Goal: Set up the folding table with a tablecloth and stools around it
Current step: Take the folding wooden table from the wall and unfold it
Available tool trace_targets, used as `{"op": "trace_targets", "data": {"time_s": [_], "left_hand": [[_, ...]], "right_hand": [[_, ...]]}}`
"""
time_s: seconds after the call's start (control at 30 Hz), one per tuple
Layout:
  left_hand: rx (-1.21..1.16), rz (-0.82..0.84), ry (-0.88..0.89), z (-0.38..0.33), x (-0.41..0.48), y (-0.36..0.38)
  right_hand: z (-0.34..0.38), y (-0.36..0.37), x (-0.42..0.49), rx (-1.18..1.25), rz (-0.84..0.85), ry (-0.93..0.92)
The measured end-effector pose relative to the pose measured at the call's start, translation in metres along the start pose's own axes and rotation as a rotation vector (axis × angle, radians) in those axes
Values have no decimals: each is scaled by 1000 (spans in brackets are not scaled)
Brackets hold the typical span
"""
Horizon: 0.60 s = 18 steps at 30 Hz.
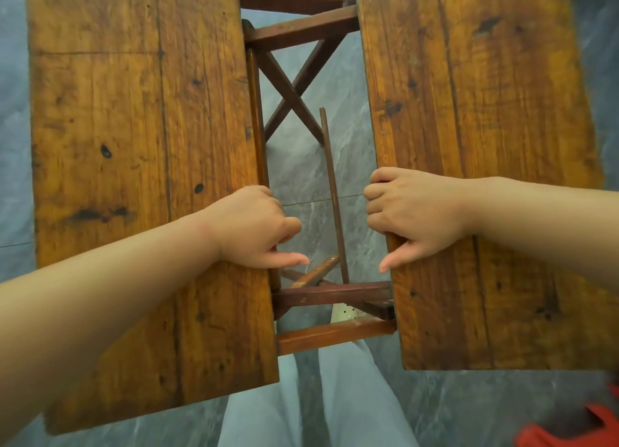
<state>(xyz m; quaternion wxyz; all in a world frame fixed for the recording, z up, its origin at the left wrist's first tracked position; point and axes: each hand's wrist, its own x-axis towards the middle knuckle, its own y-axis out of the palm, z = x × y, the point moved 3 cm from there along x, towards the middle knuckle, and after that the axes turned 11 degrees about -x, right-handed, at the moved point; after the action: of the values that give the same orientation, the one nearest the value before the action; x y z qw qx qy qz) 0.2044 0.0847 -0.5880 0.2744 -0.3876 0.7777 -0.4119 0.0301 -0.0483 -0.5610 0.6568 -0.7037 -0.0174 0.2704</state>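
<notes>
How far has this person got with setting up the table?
Early on. The wooden frame shows in the gap, seemingly opened out. In hand: the left hand grips the left board at its inner edge, the right hand the right board likewise. Left: closing the gap, tablecloth, stools; no cloth is in view.

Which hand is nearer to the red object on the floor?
Right. The right hand grips the inner edge of the right board, and the red object lies on that same side. The left hand grips the left board, across the gap.
</notes>
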Motion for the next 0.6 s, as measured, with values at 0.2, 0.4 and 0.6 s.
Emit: {"op": "trace_targets", "data": {"time_s": [0.2,0.4,0.6], "left_hand": [[10,-29,-2,-10,18,11],[30,-71,3,-3,29,28],[37,-55,17,8,32,45]], "right_hand": [[4,-1,31,-32,-111,-45],[11,13,47,-35,-116,-56],[15,37,58,-26,-82,-45]]}}
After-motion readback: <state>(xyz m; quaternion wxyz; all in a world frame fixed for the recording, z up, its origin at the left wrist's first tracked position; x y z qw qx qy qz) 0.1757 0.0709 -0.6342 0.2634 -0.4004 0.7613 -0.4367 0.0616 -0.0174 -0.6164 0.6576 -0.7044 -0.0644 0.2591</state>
